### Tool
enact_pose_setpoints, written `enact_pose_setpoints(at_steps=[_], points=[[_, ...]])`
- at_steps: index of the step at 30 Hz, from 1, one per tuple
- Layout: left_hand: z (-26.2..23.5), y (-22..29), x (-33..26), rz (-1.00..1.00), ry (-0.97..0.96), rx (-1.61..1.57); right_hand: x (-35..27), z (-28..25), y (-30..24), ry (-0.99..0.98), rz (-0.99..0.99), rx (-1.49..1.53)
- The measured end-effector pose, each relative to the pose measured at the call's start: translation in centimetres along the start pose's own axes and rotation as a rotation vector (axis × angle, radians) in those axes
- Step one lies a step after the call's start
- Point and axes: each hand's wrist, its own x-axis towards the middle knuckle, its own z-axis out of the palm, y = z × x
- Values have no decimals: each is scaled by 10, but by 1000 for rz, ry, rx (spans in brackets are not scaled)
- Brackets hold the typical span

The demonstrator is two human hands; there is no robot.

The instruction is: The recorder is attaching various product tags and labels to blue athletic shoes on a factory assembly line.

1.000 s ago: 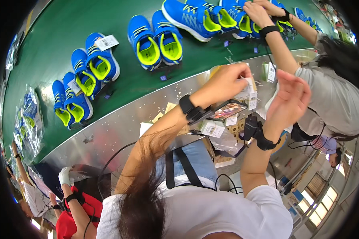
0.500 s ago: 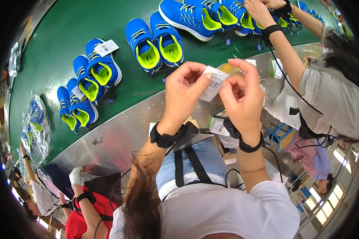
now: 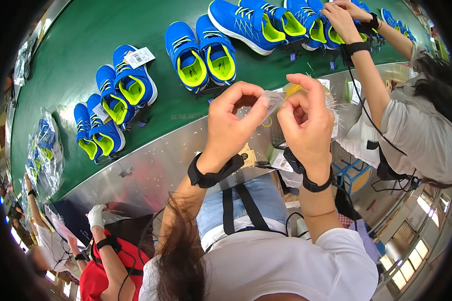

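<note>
Over the metal edge of the table, my left hand point(image 3: 234, 116) pinches a white paper hang tag point(image 3: 273, 100) between thumb and forefinger. The tag is tilted, so its face is foreshortened. My right hand point(image 3: 309, 123) is close beside it, thumb and fingers pinched together and forefinger raised. What the right fingertips grip is too small to make out. A thin yellow loop point(image 3: 267, 122) shows just below the tag; whether it is tied to the tag I cannot tell. Nearest beyond my hands stands a pair of blue sneakers point(image 3: 200, 55) with lime linings.
More blue sneakers point(image 3: 116, 95), some with white tags, stand left on the green tabletop point(image 3: 150, 25). Bagged shoes point(image 3: 45, 150) lie farther left. At right, a co-worker's hands point(image 3: 344, 20) touch other sneakers. A gloved co-worker's hand point(image 3: 96, 215) is at lower left.
The tag has turned from nearly face-on to a steep tilt, and a yellow loop now shows beneath it. The shoes appear slightly farther right in the view.
</note>
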Motion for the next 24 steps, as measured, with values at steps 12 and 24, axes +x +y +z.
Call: enact_pose_setpoints(at_steps=[12, 24], points=[[-15, -2, 9, 492, 49, 468, 14, 8, -5, -139, -119, -92], [-62, -16, 4, 760, -187, 1238, 18, 48, 31, -230, -62, 60]])
